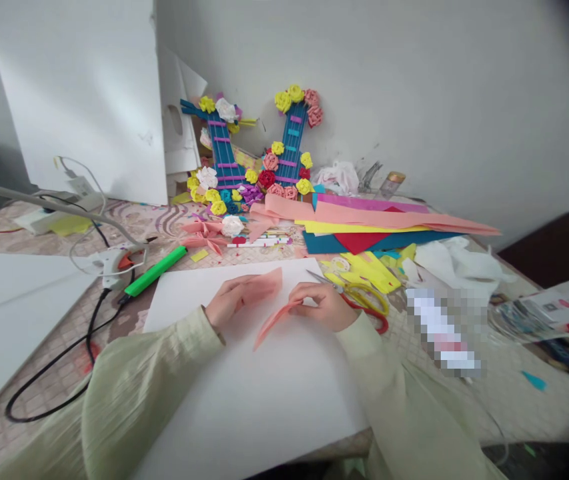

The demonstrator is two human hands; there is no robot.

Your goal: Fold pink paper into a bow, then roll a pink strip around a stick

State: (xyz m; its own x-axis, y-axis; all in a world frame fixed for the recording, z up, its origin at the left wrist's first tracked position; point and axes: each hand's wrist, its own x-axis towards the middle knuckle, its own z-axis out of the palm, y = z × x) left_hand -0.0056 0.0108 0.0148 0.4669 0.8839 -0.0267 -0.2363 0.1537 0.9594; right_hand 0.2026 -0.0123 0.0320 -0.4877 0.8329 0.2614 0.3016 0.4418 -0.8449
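My left hand [228, 300] is closed on a piece of pink paper [268, 283], which juts out past the fingertips. Between thumb and fingers, my right hand [328, 307] pinches another folded or curved pink paper piece [270, 327] whose narrow end points down and left. Both hands are just above a large white sheet [244, 400], close together but apart. Beside the right hand lie scissors with yellow handles [375, 300], and a red handle loop [383, 323] shows below them.
Two blue paper guitars [224, 152] with paper flowers lean at the wall. Coloured paper strips [384, 217] are stacked at back right, with yellow scraps [364, 270] before them. At left are a white glue gun [113, 268], a bright green bar [157, 272] and a looped black cable [49, 419].
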